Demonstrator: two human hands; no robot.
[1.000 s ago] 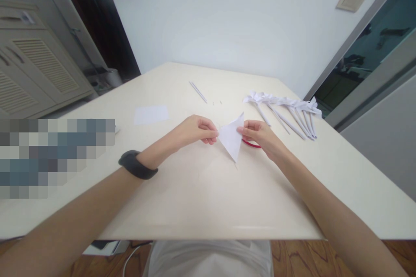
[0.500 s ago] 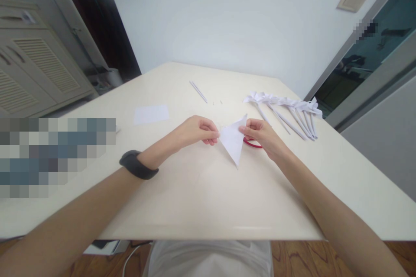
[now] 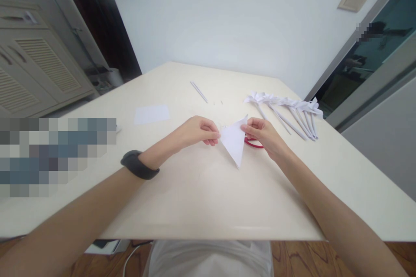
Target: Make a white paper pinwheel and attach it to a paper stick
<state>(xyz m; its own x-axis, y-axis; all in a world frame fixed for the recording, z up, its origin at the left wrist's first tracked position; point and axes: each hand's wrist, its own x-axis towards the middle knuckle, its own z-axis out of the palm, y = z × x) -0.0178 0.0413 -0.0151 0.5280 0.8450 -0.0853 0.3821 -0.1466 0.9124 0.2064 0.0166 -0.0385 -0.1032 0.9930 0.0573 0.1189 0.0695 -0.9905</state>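
Between my two hands is a white piece of folded paper, roughly triangular, with one corner pointing down toward me. My left hand, with a black band on its wrist, pinches the paper's left corner between thumb and fingers. At the upper right edge, my right hand grips it the same way. Partly hidden behind the paper and my right hand lies a red loop, the handle of what look like scissors.
Several white paper pinwheel-like pieces on rolled paper sticks lie at the right of the table. Two thin paper sticks and tiny scraps lie farther back. A flat white paper sheet rests at the left. Behind is a wall.
Almost nothing differs. The paper and both hands sit very slightly farther right in the picture, and the paper's face is turned a little more toward me.
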